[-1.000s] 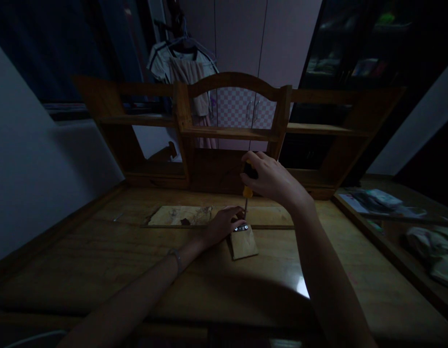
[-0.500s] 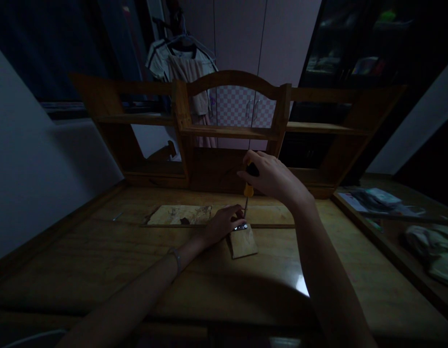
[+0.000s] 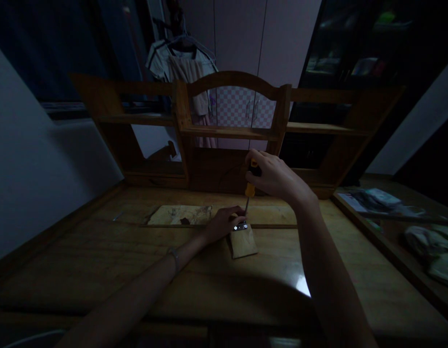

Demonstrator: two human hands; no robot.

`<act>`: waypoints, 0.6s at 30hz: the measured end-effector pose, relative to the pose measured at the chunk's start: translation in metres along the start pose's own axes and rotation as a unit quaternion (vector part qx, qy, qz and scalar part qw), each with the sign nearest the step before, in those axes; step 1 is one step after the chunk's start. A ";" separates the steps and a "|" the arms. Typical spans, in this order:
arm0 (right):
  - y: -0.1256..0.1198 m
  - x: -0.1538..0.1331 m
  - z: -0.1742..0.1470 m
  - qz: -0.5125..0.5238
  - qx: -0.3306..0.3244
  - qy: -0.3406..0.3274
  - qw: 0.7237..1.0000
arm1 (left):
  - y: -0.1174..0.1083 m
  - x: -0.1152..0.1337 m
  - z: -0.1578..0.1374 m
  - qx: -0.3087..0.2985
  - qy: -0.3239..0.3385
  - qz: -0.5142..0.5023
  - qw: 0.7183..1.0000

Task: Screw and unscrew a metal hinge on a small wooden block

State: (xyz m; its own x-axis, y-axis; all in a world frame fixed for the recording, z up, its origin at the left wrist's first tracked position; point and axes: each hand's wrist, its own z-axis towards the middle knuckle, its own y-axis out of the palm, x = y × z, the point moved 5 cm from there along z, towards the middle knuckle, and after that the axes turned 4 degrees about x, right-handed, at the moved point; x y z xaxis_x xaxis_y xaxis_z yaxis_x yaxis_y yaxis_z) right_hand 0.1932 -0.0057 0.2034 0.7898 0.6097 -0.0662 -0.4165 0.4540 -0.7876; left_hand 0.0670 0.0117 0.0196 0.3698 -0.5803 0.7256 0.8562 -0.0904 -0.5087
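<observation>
Your right hand (image 3: pixel 272 176) is closed around the black-and-yellow handle of a screwdriver (image 3: pixel 250 186), held upright above the desk, its thin shaft running down to a small metal bracket (image 3: pixel 240 226) at the far edge of a little wooden block (image 3: pixel 243 243). The tip appears to meet the bracket, though the dim light keeps you from seeing the exact contact. Your left hand (image 3: pixel 222 224) lies flat on the wooden desk (image 3: pixel 100 261) just left of the block, fingers curled loosely against the bracket end, touching the block at its far left corner; it is pressing or steadying rather than wrapped around anything. A thin bracelet (image 3: pixel 174 255) sits on that wrist. The block rests near the middle of the desk, tilted slightly, with its near end toward you. Just beyond it, a long flat wooden board (image 3: pixel 187 215) lies across the desk from left to right, partly hidden behind both hands. At the far edge of the desk stands a wooden shelf unit (image 3: pixel 231 130) with an arched centre. Behind it, clothes on a hanger (image 3: pixel 183 63) hang in front of a pale wardrobe (image 3: pixel 245 38). On the right, a side surface holds papers (image 3: pixel 379 200) and a folded cloth (image 3: pixel 432 249), well apart from your hands.
</observation>
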 end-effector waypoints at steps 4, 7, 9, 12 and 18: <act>-0.001 0.000 0.000 0.001 -0.005 0.006 1.000 | 0.003 -0.003 0.000 -0.027 -0.018 -0.037 0.999; -0.001 0.001 0.000 0.007 -0.010 0.014 1.000 | 0.005 -0.007 0.000 -0.041 -0.029 -0.055 0.997; -0.001 0.001 0.000 0.011 -0.009 0.021 1.000 | 0.007 -0.010 -0.001 -0.047 -0.033 -0.060 0.996; 0.000 0.002 0.000 0.013 -0.005 0.022 1.000 | 0.007 -0.014 -0.001 -0.042 -0.031 -0.051 0.997; 0.001 -0.001 0.000 0.015 -0.004 -0.001 1.000 | 0.006 -0.007 -0.001 -0.021 -0.004 -0.001 1.000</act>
State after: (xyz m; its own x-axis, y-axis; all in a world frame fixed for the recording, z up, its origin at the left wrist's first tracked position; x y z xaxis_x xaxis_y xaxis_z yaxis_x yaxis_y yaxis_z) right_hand 0.1918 -0.0060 0.2030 0.7757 0.6249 -0.0882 -0.4368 0.4308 -0.7897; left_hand 0.0691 0.0149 0.0109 0.3712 -0.5737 0.7301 0.8411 -0.1253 -0.5261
